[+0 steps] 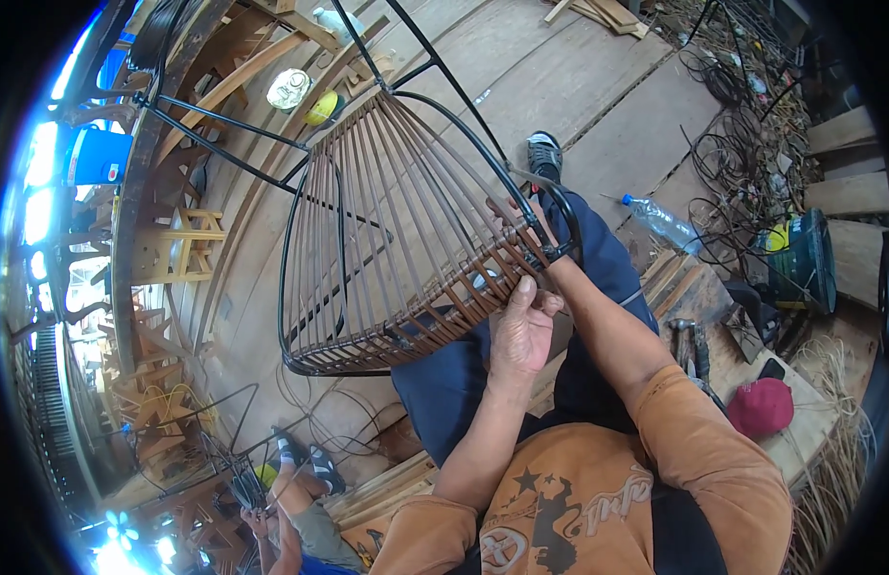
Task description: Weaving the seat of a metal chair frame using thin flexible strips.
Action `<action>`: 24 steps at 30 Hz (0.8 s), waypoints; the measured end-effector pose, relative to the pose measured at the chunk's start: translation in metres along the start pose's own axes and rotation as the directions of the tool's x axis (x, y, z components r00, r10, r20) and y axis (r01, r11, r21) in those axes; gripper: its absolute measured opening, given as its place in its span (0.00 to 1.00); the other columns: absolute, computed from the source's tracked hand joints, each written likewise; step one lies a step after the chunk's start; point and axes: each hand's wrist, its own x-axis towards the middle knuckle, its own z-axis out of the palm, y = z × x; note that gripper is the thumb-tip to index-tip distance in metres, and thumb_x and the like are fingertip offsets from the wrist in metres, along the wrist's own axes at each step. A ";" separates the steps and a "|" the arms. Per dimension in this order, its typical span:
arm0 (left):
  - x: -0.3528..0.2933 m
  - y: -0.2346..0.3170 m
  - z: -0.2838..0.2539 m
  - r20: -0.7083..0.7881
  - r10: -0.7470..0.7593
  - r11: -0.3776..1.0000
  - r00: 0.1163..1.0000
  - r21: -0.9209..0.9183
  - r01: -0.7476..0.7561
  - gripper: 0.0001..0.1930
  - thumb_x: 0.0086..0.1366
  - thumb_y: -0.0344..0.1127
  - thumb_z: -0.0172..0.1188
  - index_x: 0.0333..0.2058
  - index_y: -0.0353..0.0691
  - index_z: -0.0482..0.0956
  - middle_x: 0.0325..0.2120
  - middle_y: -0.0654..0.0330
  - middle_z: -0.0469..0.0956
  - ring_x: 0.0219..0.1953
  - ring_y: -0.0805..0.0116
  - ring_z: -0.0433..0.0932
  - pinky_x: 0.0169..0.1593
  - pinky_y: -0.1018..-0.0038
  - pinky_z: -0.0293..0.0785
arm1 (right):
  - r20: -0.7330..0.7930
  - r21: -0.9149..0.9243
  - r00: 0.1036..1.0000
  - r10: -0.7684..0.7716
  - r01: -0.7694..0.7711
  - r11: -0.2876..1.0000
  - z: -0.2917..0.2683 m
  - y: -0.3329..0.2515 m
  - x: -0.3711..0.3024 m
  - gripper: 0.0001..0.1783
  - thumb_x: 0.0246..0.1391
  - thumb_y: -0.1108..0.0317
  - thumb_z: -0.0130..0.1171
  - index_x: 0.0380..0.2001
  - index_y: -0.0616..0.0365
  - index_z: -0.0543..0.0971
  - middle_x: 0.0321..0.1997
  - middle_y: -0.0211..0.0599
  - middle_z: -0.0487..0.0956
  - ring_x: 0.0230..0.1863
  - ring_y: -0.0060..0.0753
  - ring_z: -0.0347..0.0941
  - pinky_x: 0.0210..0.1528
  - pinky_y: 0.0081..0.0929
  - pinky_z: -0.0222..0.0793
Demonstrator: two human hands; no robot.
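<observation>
A black metal chair frame (pixel 454 120), strung with many long brown wicker strands (pixel 387 206), rests tilted across my thighs. Along its near edge the strands are wrapped tightly in a band (pixel 444 311). My left hand (pixel 523 331) is at the right end of this band, fingers curled and thumb raised against the wrapped strands. Whatever lies between those fingertips is too small to make out. Partly hidden behind the frame's right corner, my right hand (pixel 510 213) reaches around from the right, its fingers bent against the black tube and strands there.
On the right lie a plastic bottle (pixel 663 225), coiled dark strands (pixel 722 77), a hammer (pixel 692 350), a maroon cap (pixel 761 408) and a dark green bucket (pixel 802 259). A yellow wooden stool (pixel 193 240) stands left. Another person (pixel 306 513) sits at lower left.
</observation>
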 end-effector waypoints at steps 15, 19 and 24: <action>0.009 0.011 -0.006 0.196 -0.017 1.000 0.980 0.009 0.015 0.07 0.60 0.30 0.58 0.38 0.40 0.74 0.22 0.68 0.70 0.19 0.75 0.65 0.35 0.69 0.69 | 0.125 -0.720 0.914 -0.387 0.352 0.598 -0.033 -0.057 -0.192 0.12 0.52 0.73 0.52 0.42 0.61 0.74 0.39 0.49 0.77 0.41 0.49 0.75 0.43 0.32 0.70; 0.009 0.011 -0.007 0.204 -0.012 1.000 0.979 0.021 0.008 0.06 0.59 0.32 0.58 0.36 0.42 0.75 0.20 0.68 0.69 0.20 0.76 0.65 0.36 0.70 0.68 | 0.005 -0.590 0.883 -0.469 0.381 0.712 -0.039 -0.116 -0.191 0.12 0.51 0.74 0.55 0.41 0.61 0.76 0.36 0.42 0.78 0.38 0.35 0.76 0.41 0.26 0.71; 0.009 0.009 -0.003 0.194 -0.036 0.999 0.980 -0.031 0.043 0.07 0.58 0.33 0.59 0.36 0.42 0.76 0.20 0.70 0.70 0.20 0.77 0.64 0.35 0.72 0.68 | 0.099 -0.480 0.894 -0.437 0.427 0.766 -0.022 -0.137 -0.162 0.22 0.46 0.77 0.58 0.48 0.60 0.71 0.34 0.40 0.76 0.34 0.30 0.74 0.38 0.26 0.70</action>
